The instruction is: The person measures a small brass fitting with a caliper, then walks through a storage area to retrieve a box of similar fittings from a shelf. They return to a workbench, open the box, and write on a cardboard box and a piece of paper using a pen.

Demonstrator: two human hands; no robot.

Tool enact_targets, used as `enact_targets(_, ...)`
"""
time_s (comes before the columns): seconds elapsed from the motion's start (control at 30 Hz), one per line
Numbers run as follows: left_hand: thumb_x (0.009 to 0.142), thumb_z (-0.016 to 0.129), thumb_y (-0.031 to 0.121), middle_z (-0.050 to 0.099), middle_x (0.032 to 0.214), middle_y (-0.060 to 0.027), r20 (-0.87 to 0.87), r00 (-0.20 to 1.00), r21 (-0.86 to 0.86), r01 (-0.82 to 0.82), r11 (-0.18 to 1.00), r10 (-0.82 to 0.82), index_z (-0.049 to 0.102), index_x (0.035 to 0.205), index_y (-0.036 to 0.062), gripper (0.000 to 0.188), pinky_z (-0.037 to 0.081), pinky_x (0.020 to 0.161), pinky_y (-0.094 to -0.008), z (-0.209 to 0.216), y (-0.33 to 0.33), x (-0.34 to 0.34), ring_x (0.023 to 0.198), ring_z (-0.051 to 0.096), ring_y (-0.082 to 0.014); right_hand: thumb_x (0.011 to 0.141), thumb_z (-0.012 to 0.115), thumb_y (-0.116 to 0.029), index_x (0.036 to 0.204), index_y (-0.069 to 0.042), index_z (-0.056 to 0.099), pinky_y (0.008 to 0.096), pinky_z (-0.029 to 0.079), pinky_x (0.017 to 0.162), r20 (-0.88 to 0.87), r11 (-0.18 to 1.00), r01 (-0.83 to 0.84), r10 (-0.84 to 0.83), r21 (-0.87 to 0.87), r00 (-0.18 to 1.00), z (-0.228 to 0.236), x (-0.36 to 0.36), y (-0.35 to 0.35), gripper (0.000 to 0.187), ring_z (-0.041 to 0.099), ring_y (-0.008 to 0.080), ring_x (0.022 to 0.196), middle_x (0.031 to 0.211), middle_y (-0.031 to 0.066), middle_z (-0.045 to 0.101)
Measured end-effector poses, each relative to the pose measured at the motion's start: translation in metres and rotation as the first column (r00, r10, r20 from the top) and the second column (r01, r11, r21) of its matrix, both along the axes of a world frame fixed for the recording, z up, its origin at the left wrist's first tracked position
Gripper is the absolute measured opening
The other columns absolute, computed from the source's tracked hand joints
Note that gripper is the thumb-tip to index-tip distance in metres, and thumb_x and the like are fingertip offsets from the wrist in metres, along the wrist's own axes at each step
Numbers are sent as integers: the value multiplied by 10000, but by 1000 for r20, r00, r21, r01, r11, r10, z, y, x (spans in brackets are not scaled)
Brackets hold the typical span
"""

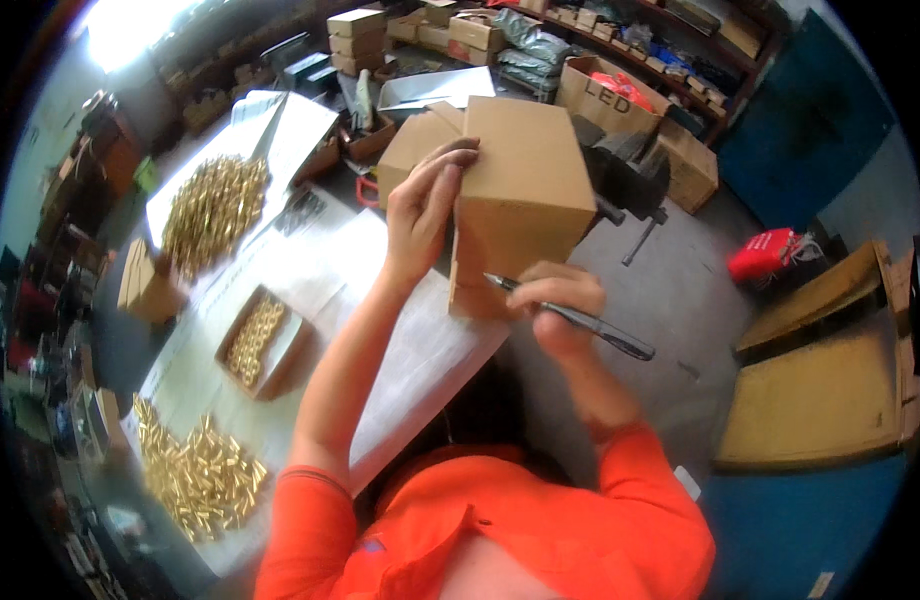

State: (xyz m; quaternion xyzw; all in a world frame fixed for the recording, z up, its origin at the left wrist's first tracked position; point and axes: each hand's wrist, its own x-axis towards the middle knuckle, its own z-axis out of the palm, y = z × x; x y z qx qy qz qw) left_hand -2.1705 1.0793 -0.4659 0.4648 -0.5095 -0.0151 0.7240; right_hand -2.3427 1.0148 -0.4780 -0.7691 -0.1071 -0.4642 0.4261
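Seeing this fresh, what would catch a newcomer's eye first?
Probably the orange shirt at the bottom, then the cardboard box at upper centre, with the left hand against it and the right hand holding a pen near its lower edge. To the left, heaped gold-coloured pieces glint on the white-covered table.

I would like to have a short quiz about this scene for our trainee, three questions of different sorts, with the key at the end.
1. What does the right hand hold?
2. True or false: the left hand touches the carton.
3. Fill in: the small box on the table holds ____-coloured pieces.

Key: 1. A pen. 2. True. 3. Gold.
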Motion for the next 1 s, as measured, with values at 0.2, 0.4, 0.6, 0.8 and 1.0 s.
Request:
enact_targets(0.2,828,586,129,625,833,-104,-436,896,200,189,961,-85,591,993,-55,247,478,711,-285,-60,105,-10,760,601,-169,816,577,-443,684,28,569,212,288,416,162,737,-284,234,613,959,-50,24,60,489,423,88,459,581,52,506)
enact_targets(0.4,846,575,203,588,721,-104,-673,666,-121,330,936,-322,545,1071,-49,339,445,520,-262,-78,157,-48,595,557,-176,764,587,-273,735,53,546,232,355,420,216,346,-412,484,843,848,-68,56,114,330,418,98,447,546,45,466)
enact_targets(0.6,891,524,217,581,677,-101,-790,526,-289,133,948,-315,588,891,-55,279,407,452,-232,-90,178,-35,502,504,-126,721,541,-37,938,80,573,252,430,473,-10,534,-297,497,792,868,-60,58,145,248,490,115,504,729,124,586)
enact_targets(0.8,893,528,211,533,579,-54,-744,649,-145,72,987,-157,595,816,-46,276,384,410,-204,-82,205,-17,451,448,-82,812,563,-138,990,44,572,385,469,831,77,101,-265,805,959,588,-104,42,86,255,573,288,967,1099,258,543)
enact_targets(1.0,890,536,233,551,589,-40,-767,632,-27,137,990,-109,588,799,-17,271,356,395,-175,-95,210,-17,418,416,-45,781,539,-342,931,47,583,460,399,904,32,54,-305,962,951,270,-90,45,107,419,508,371,1041,1199,302,456)
